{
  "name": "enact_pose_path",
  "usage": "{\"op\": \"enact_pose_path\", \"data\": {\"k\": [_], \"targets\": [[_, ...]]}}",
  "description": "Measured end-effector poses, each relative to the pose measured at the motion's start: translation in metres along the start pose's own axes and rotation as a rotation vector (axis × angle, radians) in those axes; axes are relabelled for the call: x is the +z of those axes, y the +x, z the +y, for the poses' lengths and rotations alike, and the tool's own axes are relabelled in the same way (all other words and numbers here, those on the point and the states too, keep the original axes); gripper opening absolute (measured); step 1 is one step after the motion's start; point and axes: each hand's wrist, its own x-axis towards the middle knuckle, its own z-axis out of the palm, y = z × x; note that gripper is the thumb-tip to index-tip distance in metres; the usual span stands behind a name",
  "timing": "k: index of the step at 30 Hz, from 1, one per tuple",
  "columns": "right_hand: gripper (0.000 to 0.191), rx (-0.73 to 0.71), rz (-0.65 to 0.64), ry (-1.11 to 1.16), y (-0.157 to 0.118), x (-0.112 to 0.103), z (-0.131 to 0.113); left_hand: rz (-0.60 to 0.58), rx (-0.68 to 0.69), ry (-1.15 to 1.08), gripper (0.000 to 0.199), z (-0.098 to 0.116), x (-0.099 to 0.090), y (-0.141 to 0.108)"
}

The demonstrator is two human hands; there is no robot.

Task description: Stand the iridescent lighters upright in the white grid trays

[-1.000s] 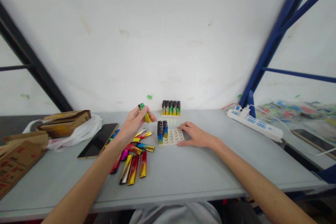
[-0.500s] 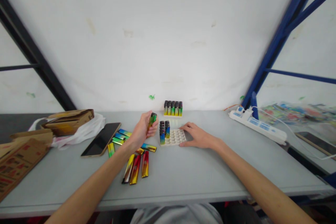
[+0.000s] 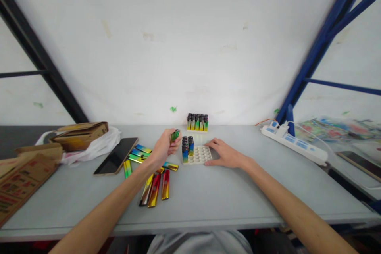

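Observation:
My left hand is closed around a green lighter, held tilted above the table just left of the white tray. The white tray has rows of round holes, and several blue-yellow lighters stand upright in its left columns. Against the tray's right edge rests my right hand, thumb and fingers spread apart. Loose lighters lie under and around my left forearm: red-gold ones in front, blue and green ones behind.
A second tray full of upright lighters stands by the wall. To the left lie a phone, a white plastic bag and cardboard boxes. A power strip with cables is on the right, near another phone.
The lighter in my left hand has tipped from nearly upright to a stronger slant. My right hand stays at the tray. The view has shifted slightly.

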Motion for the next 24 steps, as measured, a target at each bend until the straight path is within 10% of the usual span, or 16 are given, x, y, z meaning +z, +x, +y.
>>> {"op": "enact_pose_path", "data": {"k": [16,24], "targets": [[0.072,0.008,0.004,-0.003,0.001,-0.003,-0.004,0.093,0.352,0.199,0.035,0.015,0.020,-0.017],[0.071,0.011,0.006,0.003,0.001,-0.003,-0.005,-0.016,0.492,0.640,0.025,0.001,0.021,-0.010]]}}
